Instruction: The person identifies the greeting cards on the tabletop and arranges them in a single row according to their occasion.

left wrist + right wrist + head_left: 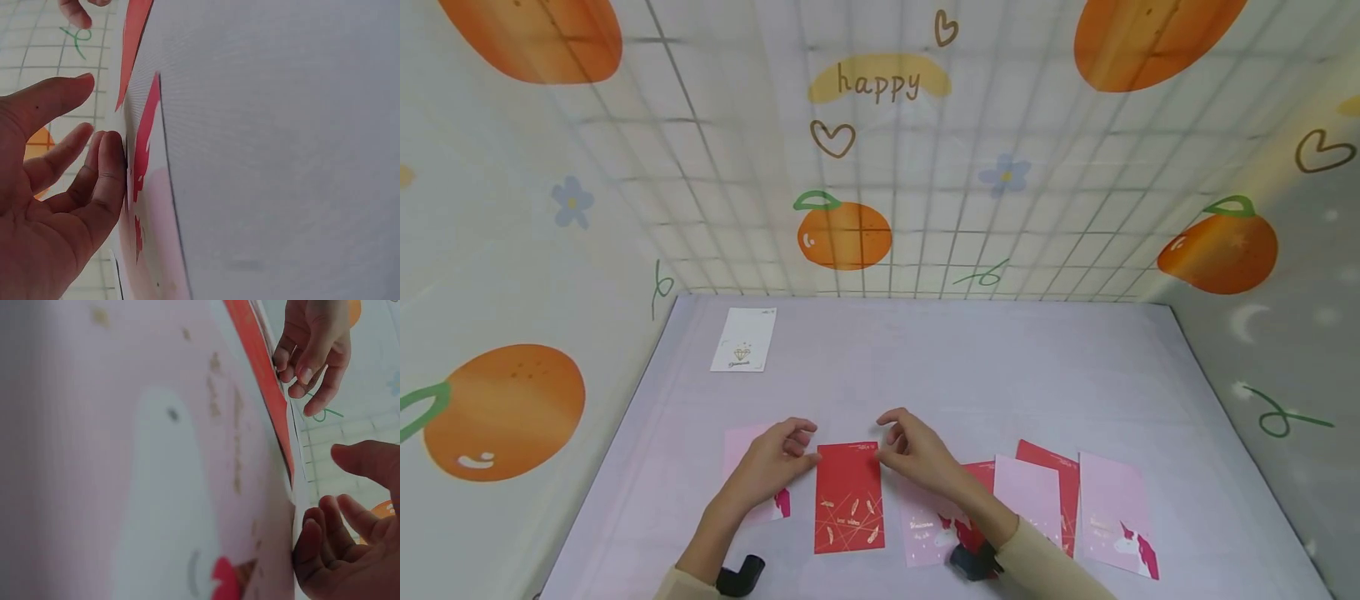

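Left hand [775,458] and right hand [921,454] flank a red card [850,492] at the near middle of the table [962,358], one at each long side, towards its far corners. From where I watch, neither grasps anything: both wrist views show me thumbs standing clear of loosely bent fingers, with air between. The left thumb comes right up to the card's left edge and the right one is near the opposite edge; I cannot tell whether either touches. I take the even stance to be a way of keeping the card square and lying flat, its short sides near and far.

Beneath the left forearm lies a pink card [740,446], partly covered, and far left a white card [742,340] lies well apart from everything else. Right of the middle I see a loose spread: a pink card with a unicorn [921,546] partly under the right arm, a plain-looking pink sheet [1030,479] overlapping a tilted red sheet [1063,467], and a unicorn card [1116,508] outermost. That overlap looks casual to me, whereas the middle card has bare cloth around it, presumably so that both hands can reach its edges
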Demonstrator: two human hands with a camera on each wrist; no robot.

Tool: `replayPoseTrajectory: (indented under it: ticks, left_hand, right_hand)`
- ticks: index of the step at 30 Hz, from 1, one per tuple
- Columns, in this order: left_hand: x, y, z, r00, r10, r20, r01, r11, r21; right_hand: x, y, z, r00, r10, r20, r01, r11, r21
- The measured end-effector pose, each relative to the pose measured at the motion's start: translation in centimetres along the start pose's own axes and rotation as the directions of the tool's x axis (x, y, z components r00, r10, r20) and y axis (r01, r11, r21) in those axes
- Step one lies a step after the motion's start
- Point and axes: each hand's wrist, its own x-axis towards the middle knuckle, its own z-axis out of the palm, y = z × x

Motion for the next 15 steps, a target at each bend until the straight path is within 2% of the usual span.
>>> replayPoseTrajectory:
  ticks: [7, 15]
  left_hand:
    - [0.11, -0.03, 0.16, 0.998, -0.008, 0.056, 0.006, 0.999, 0.045]
    - [0.30, 0.19, 0.35, 0.996, 0.002, 0.087, -0.013, 0.992, 0.125]
  right_hand:
    - [0.37, 0.68, 0.22, 0.998, 0.032, 0.051, -0.028, 0.997, -0.074]
    - [0.45, 0.74, 0.38, 0.993, 0.084, 0.080, -0.074, 0.990, -0.120]
